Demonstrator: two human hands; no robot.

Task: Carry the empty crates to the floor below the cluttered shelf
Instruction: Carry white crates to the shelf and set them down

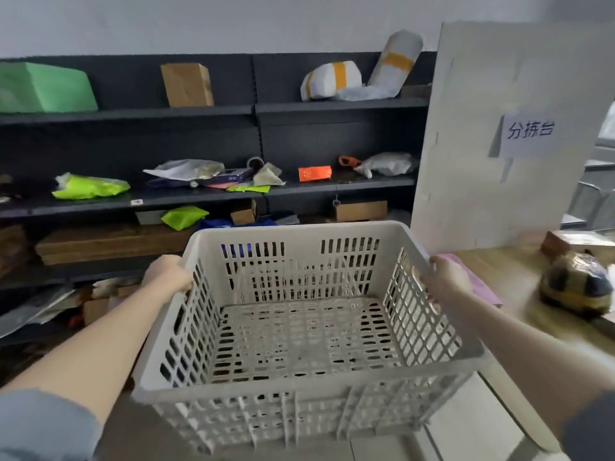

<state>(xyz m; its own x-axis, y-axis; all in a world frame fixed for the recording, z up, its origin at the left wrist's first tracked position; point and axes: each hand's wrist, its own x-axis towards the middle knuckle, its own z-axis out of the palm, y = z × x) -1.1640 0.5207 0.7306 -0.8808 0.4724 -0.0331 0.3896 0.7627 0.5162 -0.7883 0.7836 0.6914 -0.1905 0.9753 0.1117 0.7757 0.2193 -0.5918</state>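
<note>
A white slotted plastic crate (299, 334), empty inside, is held up in front of me, tilted slightly toward the camera. My left hand (168, 274) grips its left rim and my right hand (447, 277) grips its right rim. Straight ahead stands the dark shelf unit (213, 191), its boards cluttered with parcels, bags and boxes. The floor (50, 341) under its lowest board is dim and partly covered by loose packaging; the crate hides much of it.
A wooden table (545, 314) stands on the right with a pink cloth (479, 284), a round taped bundle (575, 284) and a box. A white board (499, 144) with a paper sign rises behind it. Cardboard boxes (100, 244) fill the lower shelf.
</note>
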